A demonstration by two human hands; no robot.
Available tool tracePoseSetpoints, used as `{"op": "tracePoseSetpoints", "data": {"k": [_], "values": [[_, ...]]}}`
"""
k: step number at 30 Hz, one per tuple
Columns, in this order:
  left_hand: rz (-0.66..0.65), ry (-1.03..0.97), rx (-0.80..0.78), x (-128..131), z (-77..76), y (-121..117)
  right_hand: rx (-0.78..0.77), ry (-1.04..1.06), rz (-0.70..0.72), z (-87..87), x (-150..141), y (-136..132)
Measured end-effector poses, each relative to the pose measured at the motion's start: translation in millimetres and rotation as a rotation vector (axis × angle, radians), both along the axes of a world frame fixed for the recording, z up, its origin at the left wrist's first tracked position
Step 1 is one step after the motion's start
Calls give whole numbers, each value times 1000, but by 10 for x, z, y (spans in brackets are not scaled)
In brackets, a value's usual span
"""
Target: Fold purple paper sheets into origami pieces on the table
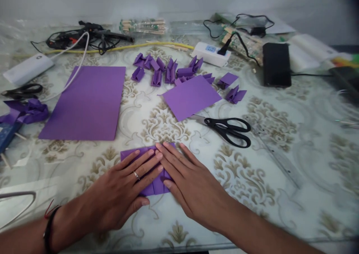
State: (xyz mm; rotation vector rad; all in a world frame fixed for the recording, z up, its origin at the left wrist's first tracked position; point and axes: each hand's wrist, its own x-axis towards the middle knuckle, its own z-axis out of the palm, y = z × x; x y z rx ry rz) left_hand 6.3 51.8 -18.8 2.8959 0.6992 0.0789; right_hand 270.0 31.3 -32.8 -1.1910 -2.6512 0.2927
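Note:
Under both palms lies a folded piece of purple paper (155, 186), with crease lines showing near its lower edge. My left hand (123, 185), wearing a ring, rests flat on its left part with fingers stretched out. My right hand (190, 179) lies flat over its right part, and the fingertips of both hands meet near the top edge. Much of the paper is hidden beneath them. Beyond my hands is a cut purple sheet (192, 97), partly covering some folded purple pieces. Scissors (227, 129) with black handles lie beside it, their blade tip at the sheet.
A large purple sheet (89, 104) lies at left. Several folded purple paper pieces (157, 69) stand behind. A clear ruler (276, 157) is at right. Further back are a white power strip (210, 54), a black phone-like device (277, 64), a white power bank (28, 69) and cables.

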Motion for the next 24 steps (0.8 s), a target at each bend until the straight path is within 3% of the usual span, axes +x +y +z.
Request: {"op": "tracePoseSetpoints", "data": {"k": [7,14,18,24], "values": [[72,-79,-46,93,102,2,-17,14,-27,24,-9,13],[99,-51,96,249,-45,-41,-12,-21,-67,-5,5,17],[95,-34,84,230,-74,-35,28,-53,-92,-29,19,11],[110,-19,95,245,-64,-43,147,-31,-130,105,81,-135]]}}
